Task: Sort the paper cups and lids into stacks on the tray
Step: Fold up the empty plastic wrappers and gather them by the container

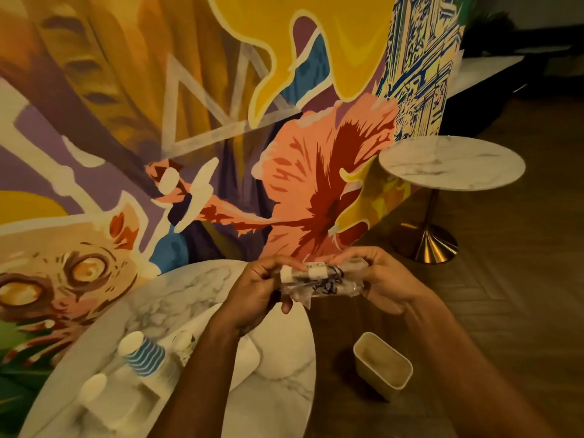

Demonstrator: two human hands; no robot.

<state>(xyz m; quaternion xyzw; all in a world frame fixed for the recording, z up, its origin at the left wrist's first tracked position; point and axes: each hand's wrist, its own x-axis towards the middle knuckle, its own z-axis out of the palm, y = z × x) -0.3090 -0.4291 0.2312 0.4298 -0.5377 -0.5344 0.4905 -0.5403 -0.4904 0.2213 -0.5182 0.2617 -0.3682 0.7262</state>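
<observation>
Both my hands hold a clear plastic packet [322, 281] with small white pieces and dark cord inside, raised above the near table's far edge. My left hand [259, 292] grips its left end and my right hand [384, 279] grips its right end. Below, on the round marble table [278, 390], a blue-and-white striped paper cup stack [143, 355] lies on its side on a white tray [126, 403]. A plain white cup [91, 387] lies beside it, and another small white cup [183, 341] sits behind. My left forearm hides part of the tray.
A cream rectangular bin [384, 363] stands on the wooden floor right of the table. A second round marble table [452, 162] on a brass pedestal stands further back right. A painted mural wall [189, 121] rises directly behind the near table.
</observation>
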